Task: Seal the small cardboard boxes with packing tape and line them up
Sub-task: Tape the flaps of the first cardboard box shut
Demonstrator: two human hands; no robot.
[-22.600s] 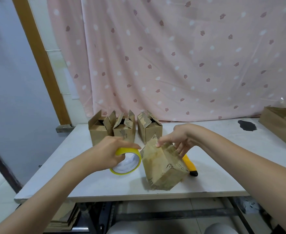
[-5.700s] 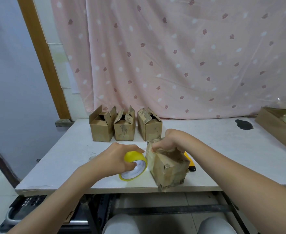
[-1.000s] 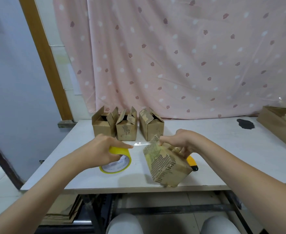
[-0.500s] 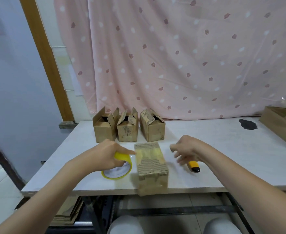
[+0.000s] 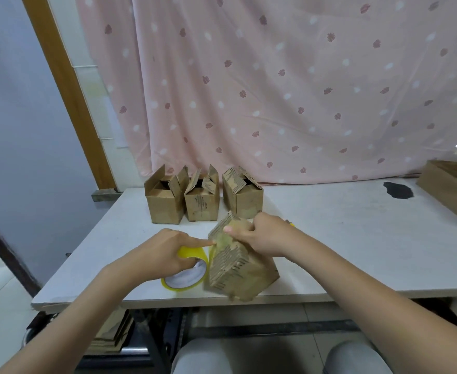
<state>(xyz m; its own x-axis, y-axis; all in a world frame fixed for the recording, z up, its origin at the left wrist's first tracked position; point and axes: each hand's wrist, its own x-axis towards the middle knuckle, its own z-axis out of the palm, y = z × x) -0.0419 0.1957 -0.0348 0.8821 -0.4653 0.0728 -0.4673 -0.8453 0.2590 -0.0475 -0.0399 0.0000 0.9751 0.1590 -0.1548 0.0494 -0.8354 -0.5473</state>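
Here your box [image 5: 239,261] sits tipped on one corner at the near edge of the table [image 5: 357,238], its top turned up toward you. The cardboard is worn: the outer paper has peeled off in patches, so bare ribbed corrugation shows down the near face, and glossy tape lies along the top seam. Your right hand [image 5: 265,236] grips the box from the top right, fingers curled over its upper edge. Your left hand [image 5: 165,252] holds the tape roll [image 5: 185,273], yellow with a white core, just beside the box on its left; the index finger points straight out and touches the taped top. Behind, three more boxes [image 5: 201,201] stand in a row near the curtain [image 5: 276,90], flaps up and open. A larger carton [image 5: 448,190] lies at the table's right edge.
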